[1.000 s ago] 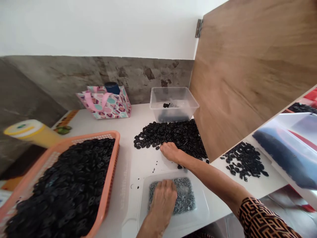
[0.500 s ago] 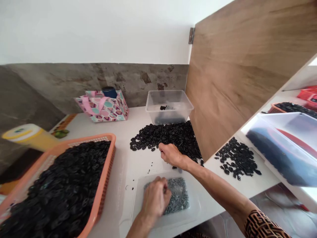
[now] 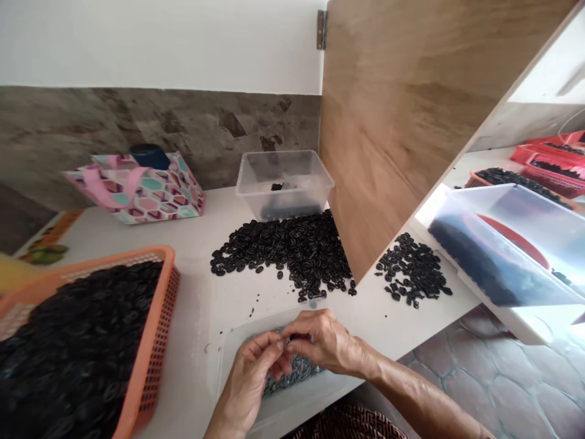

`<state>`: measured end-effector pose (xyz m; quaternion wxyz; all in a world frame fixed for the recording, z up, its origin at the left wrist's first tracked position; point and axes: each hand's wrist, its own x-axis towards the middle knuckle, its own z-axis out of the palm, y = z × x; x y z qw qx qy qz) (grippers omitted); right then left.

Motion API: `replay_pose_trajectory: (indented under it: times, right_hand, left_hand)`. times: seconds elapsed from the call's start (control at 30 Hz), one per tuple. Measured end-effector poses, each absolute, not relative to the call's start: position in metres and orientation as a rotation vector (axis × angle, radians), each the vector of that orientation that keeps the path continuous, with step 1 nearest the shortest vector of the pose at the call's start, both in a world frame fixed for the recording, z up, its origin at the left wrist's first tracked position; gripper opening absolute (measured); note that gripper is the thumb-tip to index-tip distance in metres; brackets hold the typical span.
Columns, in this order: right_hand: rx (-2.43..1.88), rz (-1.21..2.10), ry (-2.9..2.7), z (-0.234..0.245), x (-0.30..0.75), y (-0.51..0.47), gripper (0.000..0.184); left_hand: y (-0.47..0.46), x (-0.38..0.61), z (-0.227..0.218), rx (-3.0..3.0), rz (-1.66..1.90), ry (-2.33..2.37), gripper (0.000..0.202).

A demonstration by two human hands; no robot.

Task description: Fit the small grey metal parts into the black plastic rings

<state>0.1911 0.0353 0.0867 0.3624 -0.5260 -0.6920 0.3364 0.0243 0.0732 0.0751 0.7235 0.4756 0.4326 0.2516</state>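
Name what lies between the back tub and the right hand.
The head view shows black pieces, white table and the tray's edge between the tub and the right hand.

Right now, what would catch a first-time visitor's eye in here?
Most likely the orange basket at left, heaped with black pieces. Then the left hand and right hand, close together above small grey pieces in a clear container. Beyond them, a dark pile spreads to the big wooden panel at right.

Pinched a small black piece [image 3: 293, 336] in the right hand [image 3: 329, 341], fingertip-close to the left hand [image 3: 249, 372], above a clear plastic tray [image 3: 338, 383] of slim metal pieces [image 3: 297, 372].
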Motion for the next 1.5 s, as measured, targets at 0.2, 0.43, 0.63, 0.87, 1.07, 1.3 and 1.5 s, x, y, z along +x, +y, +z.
replay_pose_trajectory:
  times: [0.2,0.43,0.63,0.87,1.07,1.3,1.5]
  right_hand:
    - [-1.349,0.785,-1.694,0.082,0.186,0.025,0.021]
    - [-1.343,0.961,-1.476,0.081,0.187,0.021,0.016]
    - [-1.295,0.841,-1.472,0.073,0.181,0.019,0.015]
    - [-1.236,0.623,-1.615,0.069,0.176,0.015,0.019]
    - [-1.376,0.828,-1.44,0.076,0.177,0.014,0.016]
    - [-1.348,0.894,-1.481,0.08,0.175,0.017,0.021]
    - [-1.399,0.622,-1.569,0.069,0.171,0.015,0.019]
  left_hand:
    - [0.065,0.021,0.067,1.02,0.62,0.985,0.026]
    - [0.057,0.017,0.065,1.137,0.654,1.089,0.033]
    - [0.055,0.015,0.054,1.077,0.687,1.106,0.036]
    - [0.052,0.018,0.058,0.945,0.698,1.062,0.033]
    - [0.049,0.014,0.054,0.868,0.795,1.043,0.026]
    - [0.051,0.014,0.044,0.978,0.847,1.131,0.029]
    - [0.045,0.021,0.052,1.147,0.842,1.238,0.031]
